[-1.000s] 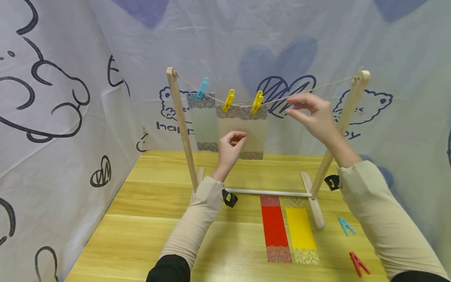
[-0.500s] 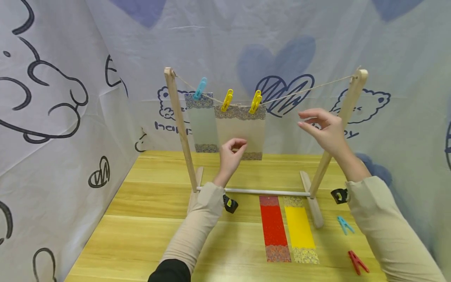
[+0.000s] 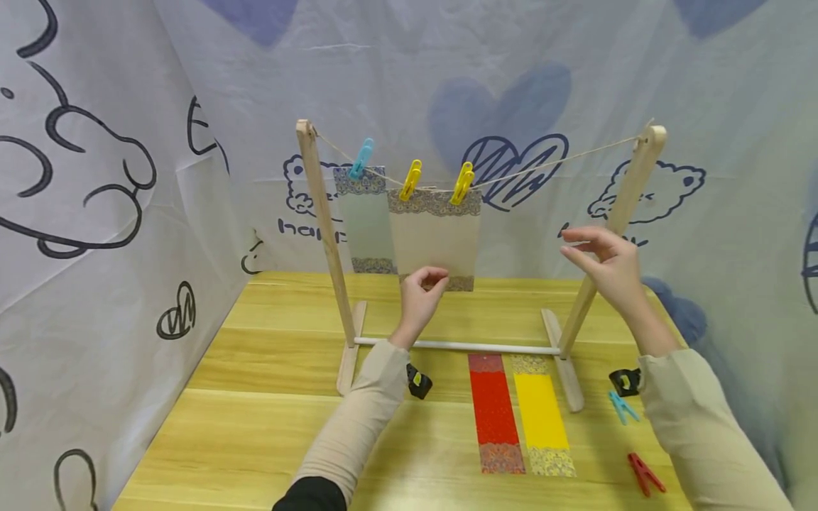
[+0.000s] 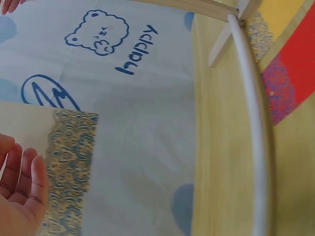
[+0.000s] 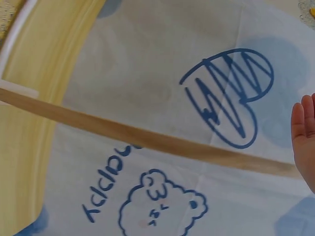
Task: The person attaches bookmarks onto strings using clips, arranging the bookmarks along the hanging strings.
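A cream sheet with lace-patterned ends hangs from a string by two clothespins, a yellow one on the left and a yellow one on the right. To its left hangs a pale green sheet under a blue clothespin. My left hand hovers before the cream sheet's lower edge, fingers loosely bent, holding nothing; whether it touches the sheet I cannot tell. Beside the right post my right hand is in the air, thumb and fingers apart, with nothing between them.
A red strip and a yellow strip lie on the wooden table. Right of them are a blue clothespin and a red clothespin. Wooden posts, the right one included, and a white crossbar form the rack.
My right hand has left the string, moving down and to the right. My left hand has sunk lower along the cream sheet. Both sheets and their clothespins stay in place.
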